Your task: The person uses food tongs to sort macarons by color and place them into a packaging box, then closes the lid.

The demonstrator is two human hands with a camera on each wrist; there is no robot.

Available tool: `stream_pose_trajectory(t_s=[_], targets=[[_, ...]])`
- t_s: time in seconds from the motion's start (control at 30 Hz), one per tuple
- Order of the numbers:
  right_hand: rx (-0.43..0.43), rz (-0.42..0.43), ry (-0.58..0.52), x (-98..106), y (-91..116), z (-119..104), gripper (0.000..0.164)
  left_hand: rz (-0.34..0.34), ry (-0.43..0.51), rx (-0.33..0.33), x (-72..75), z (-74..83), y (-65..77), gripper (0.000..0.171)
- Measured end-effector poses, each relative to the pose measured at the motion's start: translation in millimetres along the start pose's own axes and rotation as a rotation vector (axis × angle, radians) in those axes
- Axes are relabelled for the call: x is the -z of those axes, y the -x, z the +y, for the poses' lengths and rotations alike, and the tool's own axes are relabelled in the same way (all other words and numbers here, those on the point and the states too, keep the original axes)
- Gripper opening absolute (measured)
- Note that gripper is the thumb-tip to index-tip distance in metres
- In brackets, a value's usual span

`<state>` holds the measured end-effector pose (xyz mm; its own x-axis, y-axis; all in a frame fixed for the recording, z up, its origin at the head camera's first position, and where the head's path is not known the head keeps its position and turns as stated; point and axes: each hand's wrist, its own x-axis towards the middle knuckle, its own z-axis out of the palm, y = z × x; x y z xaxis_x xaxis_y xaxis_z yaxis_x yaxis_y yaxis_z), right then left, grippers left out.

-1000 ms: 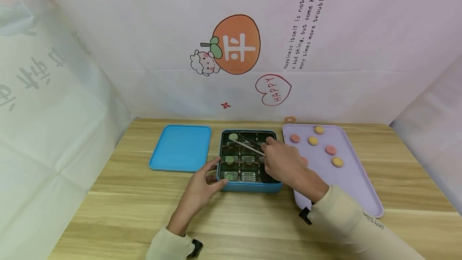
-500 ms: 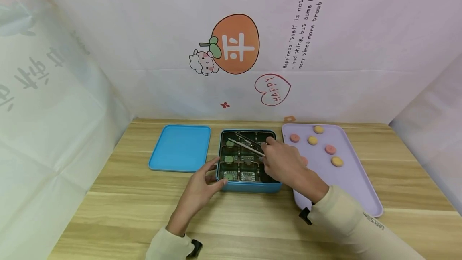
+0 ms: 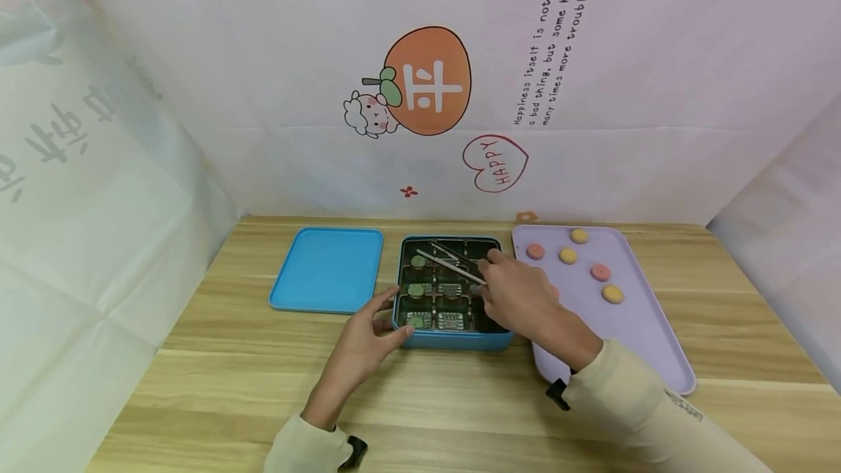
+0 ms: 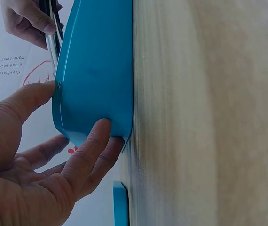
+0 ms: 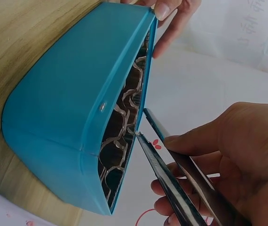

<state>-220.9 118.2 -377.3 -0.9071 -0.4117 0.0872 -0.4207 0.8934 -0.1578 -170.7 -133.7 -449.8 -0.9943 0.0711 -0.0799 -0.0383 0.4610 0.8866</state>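
Observation:
My right hand [image 3: 519,294] holds metal tongs [image 3: 450,266] over a blue tin box [image 3: 456,340]. In the right wrist view the serrated tips of the tongs [image 5: 164,169] stand apart with nothing between them. Inside the box is a dark divided insert. Its left column holds green round cookies: one in the far compartment [image 3: 418,261], a middle cookie [image 3: 417,290] and a near cookie [image 3: 417,322]. My left hand [image 3: 364,345] steadies the box's near left corner, thumb at the rim and fairly straight fingers against the side [image 4: 89,150].
A lilac tray [image 3: 644,341] on the right carries several pink and yellow round cookies, such as a yellow cookie [image 3: 612,294]; my right hand partly hides one pink cookie. The blue lid [image 3: 328,268] lies left of the box. A printed cloth [image 3: 296,93] hangs behind the table.
A green cookie held in the tongs a second ago now sits in the far left compartment. The tongs have let go and shifted slightly right. My left hand stays at the box corner.

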Motion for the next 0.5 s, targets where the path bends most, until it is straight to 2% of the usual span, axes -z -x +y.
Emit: stream_pose_trajectory(t_s=[0.27, 0.5], targets=[[-0.037, 0.012, 0.012, 5.2, 9.4, 13.0, 0.031, -0.001, -0.003, 0.006, -0.2, -0.6, -0.3, 0.07], [-0.067, 0.064, 0.003, 14.0, 22.3, 32.6, 0.028, -0.002, 0.006, 0.011, -0.4, -1.5, -0.2, 0.07]])
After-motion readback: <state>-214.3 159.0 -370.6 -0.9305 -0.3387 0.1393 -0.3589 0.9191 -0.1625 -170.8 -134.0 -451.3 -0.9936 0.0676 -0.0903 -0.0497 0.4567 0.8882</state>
